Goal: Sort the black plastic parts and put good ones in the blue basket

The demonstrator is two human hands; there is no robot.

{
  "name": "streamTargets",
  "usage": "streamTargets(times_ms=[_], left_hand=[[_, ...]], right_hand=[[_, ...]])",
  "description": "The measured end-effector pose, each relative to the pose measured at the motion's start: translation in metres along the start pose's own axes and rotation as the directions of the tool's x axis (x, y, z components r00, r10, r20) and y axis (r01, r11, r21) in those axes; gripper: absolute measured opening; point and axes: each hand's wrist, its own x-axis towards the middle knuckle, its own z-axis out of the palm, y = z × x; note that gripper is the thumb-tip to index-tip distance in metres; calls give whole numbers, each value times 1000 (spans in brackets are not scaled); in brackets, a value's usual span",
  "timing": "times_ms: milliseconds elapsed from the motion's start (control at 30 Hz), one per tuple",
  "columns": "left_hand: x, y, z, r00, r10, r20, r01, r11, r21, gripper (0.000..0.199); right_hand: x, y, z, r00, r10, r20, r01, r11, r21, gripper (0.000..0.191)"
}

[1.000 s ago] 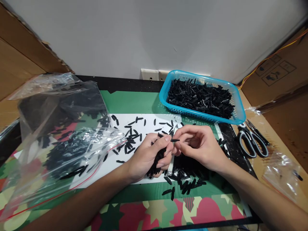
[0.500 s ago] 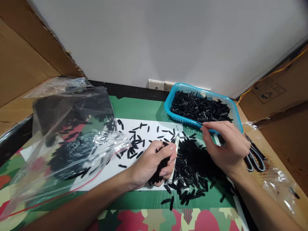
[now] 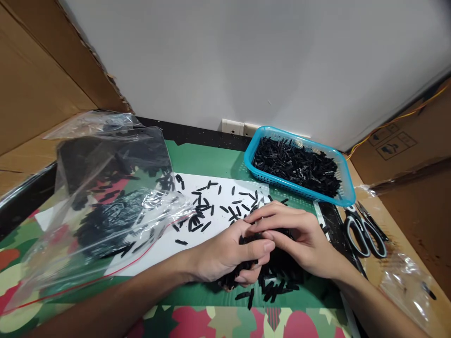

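My left hand (image 3: 236, 253) is closed round a handful of short black strips (image 3: 229, 280), whose ends stick out below the fingers. Over its top lies my right hand (image 3: 299, 234), with bent fingers and thumb brought together at the bundle. What sits between the right fingertips is hidden. Just behind the hands shows the tip of a white tool (image 3: 261, 203); the rest of it is covered. Beneath and right of the hands lies a heap of black strips (image 3: 278, 286), partly hidden. More single strips (image 3: 200, 206) are scattered on a white sheet (image 3: 165, 253).
A blue plastic basket (image 3: 247, 157) full of black strips stands at the back right. To the left lies a clear zip bag (image 3: 63, 263) with black strips inside. Black-and-grey scissors (image 3: 366, 234) rest at the right edge. Cardboard (image 3: 35, 65) flanks the work surface.
My right hand has moved left from beside the basket onto my left hand's bundle. My left hand keeps its hold on the strips. The view has shifted slightly.
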Motion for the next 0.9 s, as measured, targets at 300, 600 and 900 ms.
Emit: streamTargets(times_ms=[300, 600, 900], left_hand=[[0, 0, -7, 997, -3, -82, 0, 1000, -28, 43], [2, -1, -5, 985, 84, -151, -103, 988, -117, 43], [5, -3, -10, 982, 93, -165, -108, 990, -87, 42]], right_hand=[[1, 7, -6, 975, 103, -198, -54, 970, 236, 8], [3, 8, -1, 930, 220, -294, -131, 947, 294, 17], [3, 6, 3, 940, 266, -215, -184, 923, 338, 25]])
